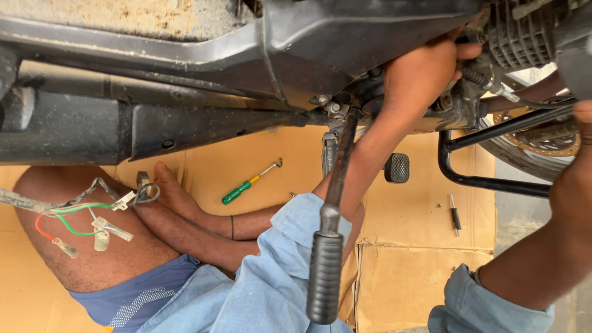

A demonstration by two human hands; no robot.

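My left hand [422, 77] reaches up against the underside of a motorcycle engine [524, 31]; its thumb lies on the finned metal and its fingers are hidden behind the parts. My right hand [576, 176] is at the right edge of the view, beside a black tubular guard [487, 182] and the wheel's brake disc [552, 145]; its fingers are cut off by the frame. A rusty lever with a black rubber grip [325, 274] hangs in front of my left forearm. I sit cross-legged on cardboard [407, 271] in blue sleeves and shorts.
A green-handled screwdriver [238, 192] and a small black screwdriver [455, 216] lie on the cardboard. A black footpeg [396, 168] sticks out below the engine. Loose red, green and white wires with connectors [92, 222] dangle at the left under the dark motorcycle body [185, 123].
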